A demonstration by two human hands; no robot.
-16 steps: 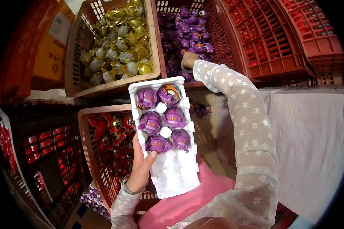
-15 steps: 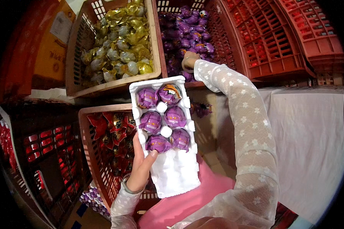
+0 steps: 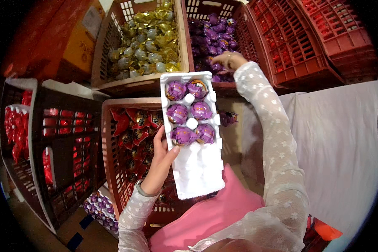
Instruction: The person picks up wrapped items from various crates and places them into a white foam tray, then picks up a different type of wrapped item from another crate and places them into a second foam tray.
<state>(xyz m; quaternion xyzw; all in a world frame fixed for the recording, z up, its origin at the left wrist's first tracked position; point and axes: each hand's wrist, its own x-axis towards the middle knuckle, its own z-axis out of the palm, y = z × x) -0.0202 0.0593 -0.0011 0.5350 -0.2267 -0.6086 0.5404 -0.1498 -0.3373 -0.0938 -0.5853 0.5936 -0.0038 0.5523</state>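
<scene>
My left hand [image 3: 160, 161] grips a white foam tray [image 3: 197, 174] by its left side, thumb over the rim. Its far rows hold several round purple-wrapped sweets [image 3: 201, 110]; the cups nearer me hold nothing. My right hand [image 3: 230, 61] is over the near part of a reddish-brown crate [image 3: 252, 40] of purple-wrapped sweets [image 3: 214, 33]. Its fingers are bent and apart, close above the sweets, and I see nothing held in them.
A beige crate [image 3: 100, 69] of gold-wrapped sweets stands at the far left. Below it, partly behind the tray, is a crate [image 3: 109, 151] of red-and-black wrapped sweets. Red crates [image 3: 287, 40] stand at the far right, a dark crate [image 3: 69, 195] at the left, a white cloth [image 3: 336, 155] at the right.
My right hand has lifted and turned slightly above the purple sweets, its fingers now showing. The tray has shifted a little up and right in view, along with the whole scene.
</scene>
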